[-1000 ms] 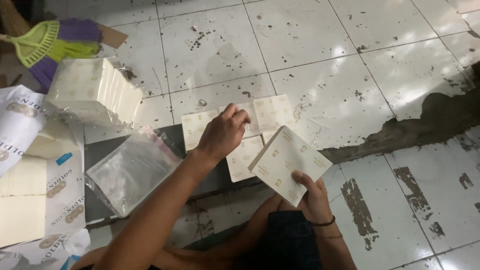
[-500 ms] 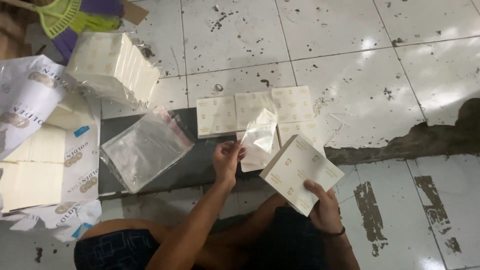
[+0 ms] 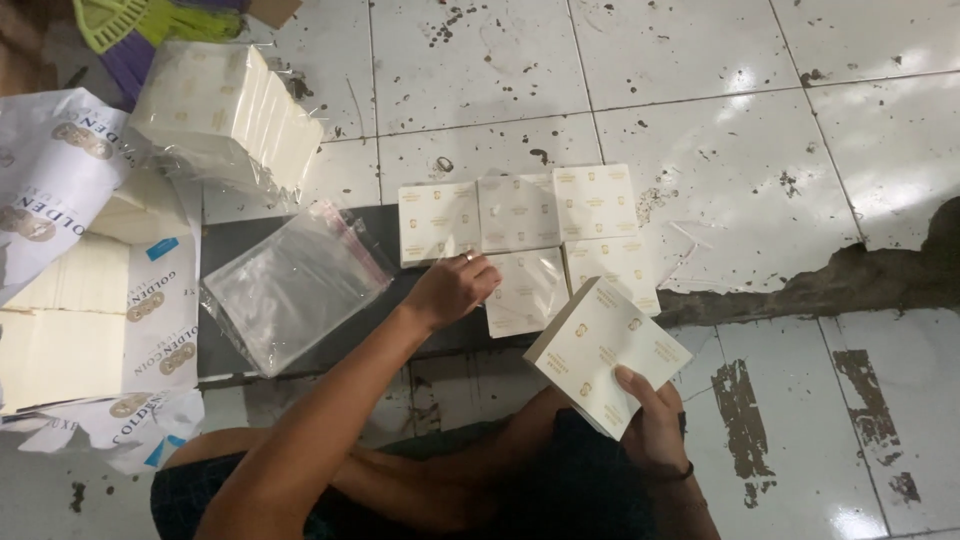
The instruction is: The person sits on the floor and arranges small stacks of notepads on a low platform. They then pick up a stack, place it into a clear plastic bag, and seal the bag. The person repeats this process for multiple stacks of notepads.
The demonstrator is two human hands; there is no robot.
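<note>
My left hand (image 3: pixel 455 290), a ring on one finger, pinches the upper left corner of a clear-wrapped cream packet (image 3: pixel 527 295) lying flat on the floor. Around it lie several more square cream packets (image 3: pixel 594 200) in two rows, edges touching. My right hand (image 3: pixel 652 425), with a dark band at the wrist, holds a thick stack of cream printed sheets (image 3: pixel 600 350) tilted above my lap, just right of the packets.
A pile of empty clear plastic bags (image 3: pixel 290 285) lies on a dark board (image 3: pixel 215 345) to the left. Further left are cream stacks in white printed wrapping (image 3: pixel 70 300) and a wrapped block (image 3: pixel 225 110). The tiled floor has a broken dark strip (image 3: pixel 850 275) at right.
My left hand, which held a clear-wrapped packet up in the air, has lowered it flat into the lower row beside the others. The stack in my right hand has barely moved.
</note>
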